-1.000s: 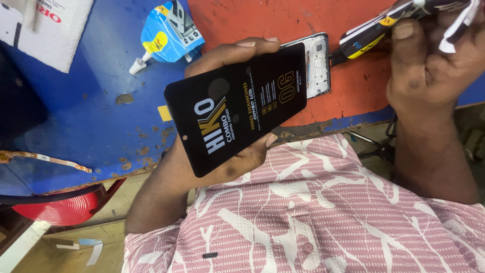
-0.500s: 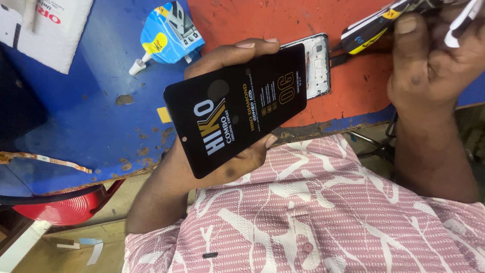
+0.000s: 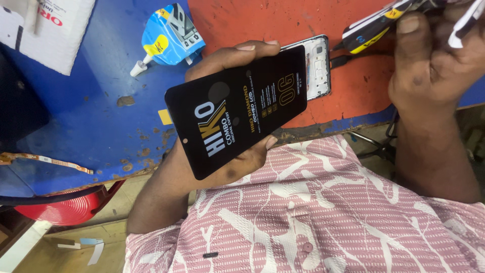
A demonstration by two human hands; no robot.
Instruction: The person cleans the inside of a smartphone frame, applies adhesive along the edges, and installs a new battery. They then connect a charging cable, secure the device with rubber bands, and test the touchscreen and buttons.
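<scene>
My left hand (image 3: 230, 59) grips a black phone display panel (image 3: 237, 108) by its long edges, tilted, above the table's near edge. The panel's face carries a printed protective film. Behind it, a phone frame (image 3: 319, 65) lies on a red mat (image 3: 262, 23), partly hidden by the panel. My right hand (image 3: 434, 65) is at the top right, closed on a black and yellow tool (image 3: 369, 33) whose tip points towards the phone frame. A white strip (image 3: 467, 23) also sticks out of that hand.
The blue table (image 3: 91, 111) has a chipped, rusty front edge. A blue glue pouch with a white nozzle (image 3: 169, 35) lies at the back, and a white box (image 3: 45, 25) sits at the top left. Below the table stands a red stool (image 3: 65, 207).
My right hand has shifted very slightly with the tool. The left hand and the display panel stay as they were.
</scene>
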